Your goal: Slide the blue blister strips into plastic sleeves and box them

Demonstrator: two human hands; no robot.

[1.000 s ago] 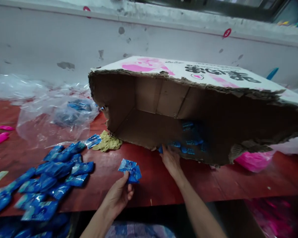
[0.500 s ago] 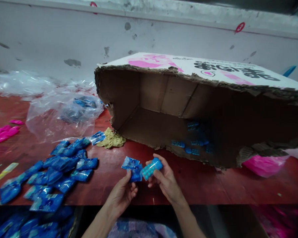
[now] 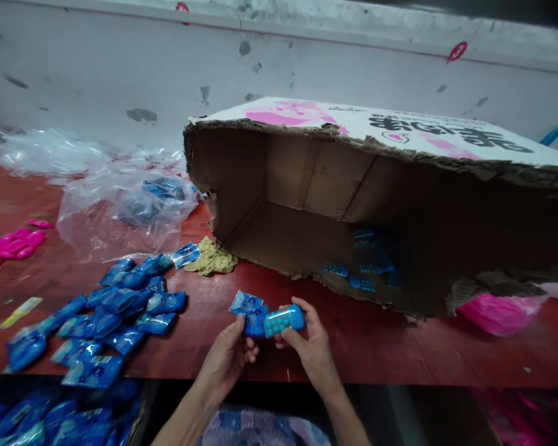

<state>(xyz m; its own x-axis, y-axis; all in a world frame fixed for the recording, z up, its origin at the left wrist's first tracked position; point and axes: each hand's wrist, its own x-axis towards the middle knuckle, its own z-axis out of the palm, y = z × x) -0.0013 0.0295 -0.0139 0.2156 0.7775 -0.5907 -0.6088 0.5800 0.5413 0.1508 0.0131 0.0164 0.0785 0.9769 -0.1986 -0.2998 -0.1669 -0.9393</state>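
Case (image 3: 285,319), tilted earlier, now nearly level beside blue packet (image 3: 254,321).

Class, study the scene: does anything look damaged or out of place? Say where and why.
The cardboard box looks damaged: the edge around its opening is ragged and torn. By its left corner sits a crumpled yellowish lump, odd beside the glossy blue packets.

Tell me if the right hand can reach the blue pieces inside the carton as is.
Probably yes: the carton opens toward the camera, and nothing visible blocks the right hand from the blue pieces. But it holds a dotted blue item.
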